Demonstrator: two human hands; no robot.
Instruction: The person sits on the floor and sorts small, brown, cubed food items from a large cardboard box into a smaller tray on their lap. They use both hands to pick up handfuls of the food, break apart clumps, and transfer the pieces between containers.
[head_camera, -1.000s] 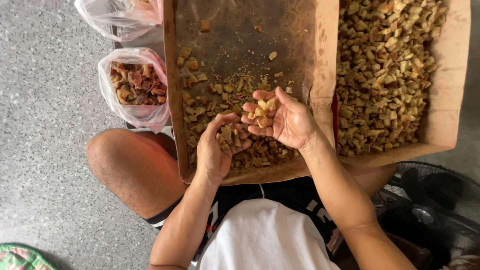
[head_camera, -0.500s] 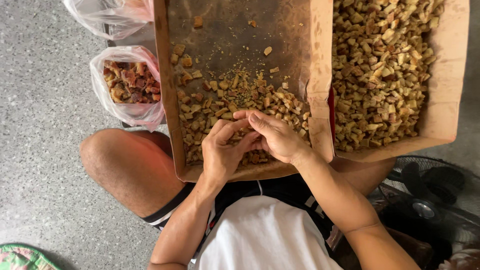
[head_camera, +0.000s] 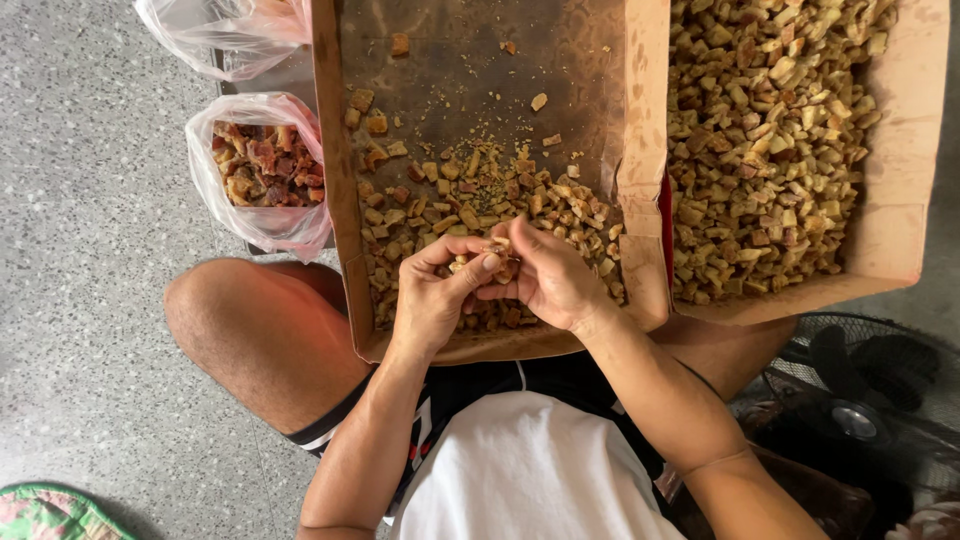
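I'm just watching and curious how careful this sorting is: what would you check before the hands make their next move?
1. Left hand and right hand meet over the near cardboard tray: ok.
2. Small pieces pinched between the fingertips: ok.
3. How many pieces are held: cannot tell.
4. Plastic bag of darker pieces open at the left: ok.
5. Far box holds its heap within its walls: ok.
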